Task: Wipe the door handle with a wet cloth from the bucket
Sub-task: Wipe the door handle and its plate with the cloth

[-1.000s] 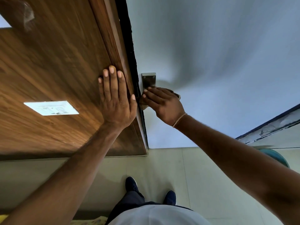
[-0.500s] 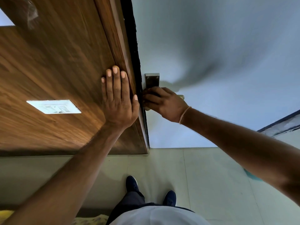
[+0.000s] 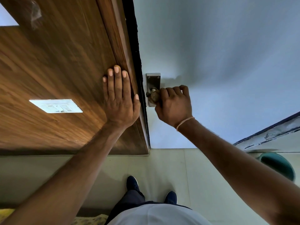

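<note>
Leverage explains the left hand (image 3: pixel 120 101): it lies flat, fingers spread and together on nothing, palm pressed to the brown wood-grain panel (image 3: pixel 56 70) at the left of the scene, probably so the body has a brace while the other arm works. The right hand (image 3: pixel 174 105) is curled shut around a crumpled brownish-grey wet cloth (image 3: pixel 153 96), which pokes out of the fist at its left side and is bunched over the metal door handle (image 3: pixel 152 90). Only the neck of that handle shows, where it meets the upright rectangular steel backplate (image 3: pixel 153 82) screwed to the pale grey door (image 3: pixel 219 62); the lever itself is hidden inside cloth and fist (so how much of it is covered cannot be told). Wrapping the cloth round the lever, rather than dabbing with a flat pad, likely lets one pull clean all sides at once. The wiping step looks well under way. A round teal bucket (image 3: pixel 279 164) stands on the pale tiled floor (image 3: pixel 162 168) at the far right, behind the right forearm, near enough for a re-wetting. A white switch plate (image 3: pixel 56 106) sits on the wood panel, left of the flat hand and apart from it.
</note>
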Tool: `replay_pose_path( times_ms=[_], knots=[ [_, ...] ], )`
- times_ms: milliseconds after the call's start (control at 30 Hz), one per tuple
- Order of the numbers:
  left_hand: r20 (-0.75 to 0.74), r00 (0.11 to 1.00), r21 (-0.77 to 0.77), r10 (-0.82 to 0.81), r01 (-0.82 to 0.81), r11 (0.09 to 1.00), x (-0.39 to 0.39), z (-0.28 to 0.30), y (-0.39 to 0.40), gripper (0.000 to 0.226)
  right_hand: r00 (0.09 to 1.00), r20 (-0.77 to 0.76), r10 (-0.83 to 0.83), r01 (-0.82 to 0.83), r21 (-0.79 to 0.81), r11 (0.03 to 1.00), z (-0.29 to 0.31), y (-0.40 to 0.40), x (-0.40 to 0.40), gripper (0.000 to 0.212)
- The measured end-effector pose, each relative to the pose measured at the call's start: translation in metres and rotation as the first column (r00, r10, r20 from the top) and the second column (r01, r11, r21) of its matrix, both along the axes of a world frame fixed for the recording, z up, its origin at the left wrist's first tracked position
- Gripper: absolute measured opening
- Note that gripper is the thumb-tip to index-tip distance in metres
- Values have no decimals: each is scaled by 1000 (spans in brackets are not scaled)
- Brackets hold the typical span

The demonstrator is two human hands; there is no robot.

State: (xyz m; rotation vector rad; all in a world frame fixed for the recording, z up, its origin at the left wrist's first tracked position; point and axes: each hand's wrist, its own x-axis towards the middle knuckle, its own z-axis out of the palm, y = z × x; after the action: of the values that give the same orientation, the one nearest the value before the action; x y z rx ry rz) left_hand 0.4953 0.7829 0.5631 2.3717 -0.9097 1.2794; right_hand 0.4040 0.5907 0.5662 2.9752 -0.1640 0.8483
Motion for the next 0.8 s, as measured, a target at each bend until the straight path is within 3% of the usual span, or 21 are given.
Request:
replay_pose_path(
  times_ms=[167, 400, 567, 800],
  knots=[
    [2, 1000, -2, -4, 4, 1000, -1, 2, 1, 82, 973, -228, 25, 24, 208, 978, 25, 0, 17, 37],
    [-6, 1000, 7, -6, 6, 1000, 0, 1, 2, 80, 920, -375, 110, 67, 429, 901, 40, -17, 29, 38],
    [1, 1000, -2, 1, -1, 1000, 0, 0, -1, 81, 990, -89, 106, -83, 226, 970, 14, -5, 9, 34],
    [16, 1000, 0, 9, -9, 1000, 1, -1, 0, 80, 955, 184, 233, -235, -9, 972, -25, 5, 9, 35]
  ],
)
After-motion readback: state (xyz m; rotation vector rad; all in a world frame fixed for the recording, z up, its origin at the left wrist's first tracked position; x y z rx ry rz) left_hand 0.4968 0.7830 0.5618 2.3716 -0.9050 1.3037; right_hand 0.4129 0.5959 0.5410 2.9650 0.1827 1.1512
